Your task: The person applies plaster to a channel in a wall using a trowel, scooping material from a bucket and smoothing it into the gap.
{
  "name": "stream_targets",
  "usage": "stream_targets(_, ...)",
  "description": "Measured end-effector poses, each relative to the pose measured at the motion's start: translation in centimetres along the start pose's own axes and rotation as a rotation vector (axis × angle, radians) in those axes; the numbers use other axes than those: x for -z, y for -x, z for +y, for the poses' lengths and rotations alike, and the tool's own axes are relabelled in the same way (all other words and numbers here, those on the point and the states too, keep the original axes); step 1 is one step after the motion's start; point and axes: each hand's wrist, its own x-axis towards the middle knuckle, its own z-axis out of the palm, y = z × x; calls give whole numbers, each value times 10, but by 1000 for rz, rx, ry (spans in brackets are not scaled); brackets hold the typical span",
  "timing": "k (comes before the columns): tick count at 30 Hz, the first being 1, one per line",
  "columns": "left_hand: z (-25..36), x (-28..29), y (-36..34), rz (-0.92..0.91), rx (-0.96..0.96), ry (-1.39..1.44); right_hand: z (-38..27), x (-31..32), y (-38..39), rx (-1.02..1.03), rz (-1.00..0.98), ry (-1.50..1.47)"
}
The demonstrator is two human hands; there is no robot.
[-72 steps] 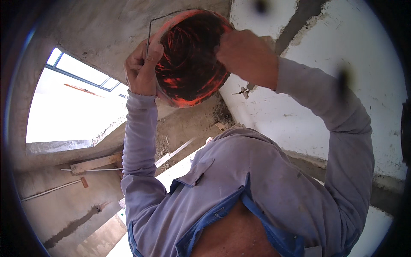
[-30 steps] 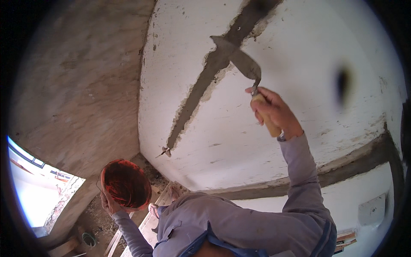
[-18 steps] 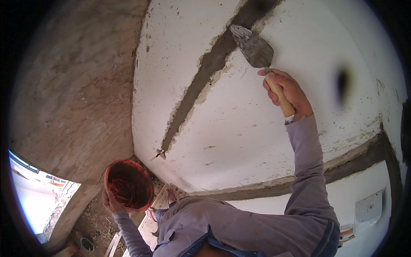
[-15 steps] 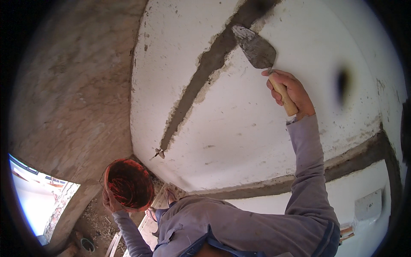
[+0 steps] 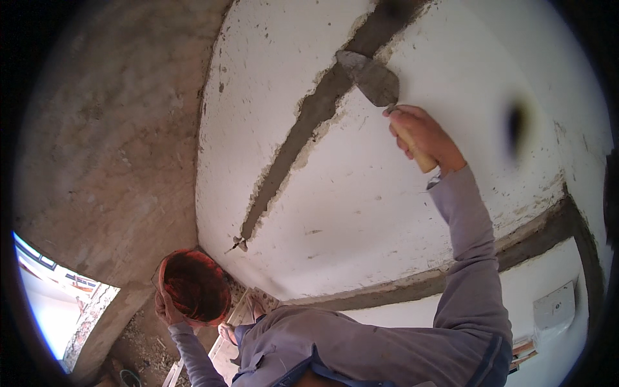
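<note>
In my right hand (image 5: 425,134) I grip the wooden handle of a pointed trowel (image 5: 379,84), fingers wrapped around it. Its blade lies against the white wall (image 5: 361,187), with the tip over a strip of grey mortar (image 5: 303,135) that runs diagonally down the wall. Low on the left, my left hand (image 5: 169,308) is closed on the rim of an orange-red bucket (image 5: 196,284). The bucket is tilted so its dark, smeared inside shows; how much it holds I cannot tell.
A brown rendered wall (image 5: 116,129) meets the white wall at a corner. Another mortar band (image 5: 380,290) crosses lower down, near a white electrical box (image 5: 553,309). A bright opening (image 5: 58,303) is at lower left, above rubble on the floor (image 5: 142,342). Boards (image 5: 222,351) lie by my feet.
The trowel has slid left and slightly down, its tip now across the mortar strip. My right hand moved with it. The bucket sits a little lower in view.
</note>
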Motion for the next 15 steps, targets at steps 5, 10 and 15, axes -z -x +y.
stream_targets(5,9,-2,3,-39,4,77,-25,31,0,26,31,19)
stream_targets(10,6,9,16,38,-22,36,-38,46,13,208,192,21)
stream_targets(15,-2,36,21,95,16,-17,-22,13,18,67,42,95)
